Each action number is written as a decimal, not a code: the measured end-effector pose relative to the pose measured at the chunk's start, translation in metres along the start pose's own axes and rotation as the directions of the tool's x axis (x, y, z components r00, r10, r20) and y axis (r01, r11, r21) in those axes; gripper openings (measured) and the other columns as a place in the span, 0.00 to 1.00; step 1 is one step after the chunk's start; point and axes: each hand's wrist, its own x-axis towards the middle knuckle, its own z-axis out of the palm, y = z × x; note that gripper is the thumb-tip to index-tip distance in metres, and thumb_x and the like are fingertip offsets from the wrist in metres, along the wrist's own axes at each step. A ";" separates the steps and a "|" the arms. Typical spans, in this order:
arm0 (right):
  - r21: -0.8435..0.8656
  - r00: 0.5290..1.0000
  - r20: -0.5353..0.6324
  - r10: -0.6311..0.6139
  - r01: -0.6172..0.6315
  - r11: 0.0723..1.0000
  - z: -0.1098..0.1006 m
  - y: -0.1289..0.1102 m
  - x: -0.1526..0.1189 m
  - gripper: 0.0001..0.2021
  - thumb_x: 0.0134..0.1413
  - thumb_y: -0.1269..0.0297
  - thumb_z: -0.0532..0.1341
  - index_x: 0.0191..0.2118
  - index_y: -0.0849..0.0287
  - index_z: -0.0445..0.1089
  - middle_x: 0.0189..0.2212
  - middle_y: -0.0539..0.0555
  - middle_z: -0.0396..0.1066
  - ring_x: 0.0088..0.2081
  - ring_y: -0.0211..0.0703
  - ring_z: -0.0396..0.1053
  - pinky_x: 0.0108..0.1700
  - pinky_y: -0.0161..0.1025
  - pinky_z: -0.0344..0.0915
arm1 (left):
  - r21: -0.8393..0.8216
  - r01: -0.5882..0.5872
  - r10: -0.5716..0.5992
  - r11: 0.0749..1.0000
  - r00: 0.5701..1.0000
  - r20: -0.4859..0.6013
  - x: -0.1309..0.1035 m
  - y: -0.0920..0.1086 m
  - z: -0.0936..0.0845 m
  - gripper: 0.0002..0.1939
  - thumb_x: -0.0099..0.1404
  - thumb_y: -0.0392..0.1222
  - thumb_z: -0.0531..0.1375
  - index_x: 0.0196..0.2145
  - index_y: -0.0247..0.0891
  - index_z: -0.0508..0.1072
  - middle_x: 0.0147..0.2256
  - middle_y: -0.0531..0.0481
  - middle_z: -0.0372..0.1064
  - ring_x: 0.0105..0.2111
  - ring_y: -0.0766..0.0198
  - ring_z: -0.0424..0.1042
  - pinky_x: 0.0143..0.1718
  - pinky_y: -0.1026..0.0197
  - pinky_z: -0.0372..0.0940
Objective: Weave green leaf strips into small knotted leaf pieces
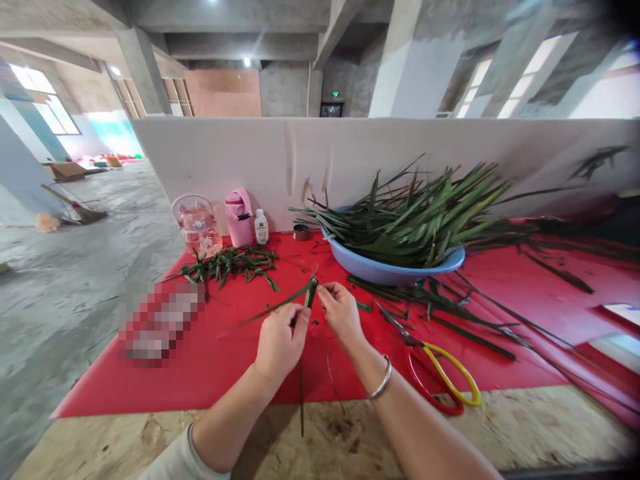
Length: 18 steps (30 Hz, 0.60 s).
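Between my two hands, above the red cloth (220,360), is a folded green leaf strip (311,293). My left hand (284,335) is closed around its lower part, thumb pressed on it, while a long thin end hangs down below. Another end of leaf sticks out to the left. My right hand (341,310) pinches the strip's upper edge with thumb and fingertips; a silver bangle (383,379) circles that wrist. To the right of it lie scissors (425,350) with one red and one yellow handle, blades pointing up and left.
A blue basin (390,265) heaped with long green leaves (430,213) stands at the back right. Folded leaf pieces (230,263) lie at the back left, near a pink bottle (240,220), a clear jug (197,223) and a white bottle (261,227). A white panel (225,153) rises behind.
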 end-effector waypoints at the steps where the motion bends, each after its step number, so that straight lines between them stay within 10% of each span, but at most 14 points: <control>1: -0.042 0.999 0.004 -0.033 0.033 0.999 0.002 -0.001 -0.003 0.13 0.44 0.53 0.60 0.26 0.59 0.63 0.15 0.45 0.58 0.17 0.33 0.52 0.19 0.32 0.48 | -0.011 0.033 -0.034 0.999 0.995 -0.089 0.004 -0.003 0.002 0.11 0.60 0.47 0.55 0.35 0.39 0.73 0.28 0.48 0.68 0.30 0.62 0.67 0.33 0.62 0.59; 8: -0.010 0.995 0.085 -0.043 0.044 0.999 0.014 0.003 -0.019 0.12 0.47 0.55 0.59 0.28 0.59 0.63 0.19 0.49 0.65 0.22 0.37 0.62 0.24 0.33 0.58 | -0.379 0.345 -0.410 0.859 0.906 -0.104 0.012 -0.017 0.015 0.16 0.52 0.48 0.62 0.34 0.36 0.67 0.29 0.49 0.68 0.28 0.65 0.68 0.31 0.64 0.61; 12: 0.082 0.997 0.072 0.037 -0.043 0.996 0.015 0.004 -0.017 0.14 0.44 0.53 0.60 0.28 0.58 0.61 0.20 0.48 0.66 0.22 0.38 0.65 0.22 0.32 0.59 | -0.336 0.401 -0.430 0.852 0.903 -0.014 0.007 -0.023 0.021 0.18 0.52 0.54 0.60 0.22 0.36 0.64 0.18 0.56 0.59 0.21 0.69 0.60 0.22 0.67 0.54; 18: 0.139 0.972 0.223 0.081 -0.114 0.984 0.013 0.001 -0.017 0.14 0.42 0.53 0.61 0.27 0.58 0.62 0.18 0.47 0.64 0.21 0.35 0.62 0.23 0.32 0.59 | -0.620 0.438 -0.430 0.651 0.886 0.175 0.019 -0.028 0.017 0.20 0.49 0.52 0.63 0.36 0.35 0.70 0.26 0.51 0.69 0.27 0.67 0.68 0.32 0.64 0.62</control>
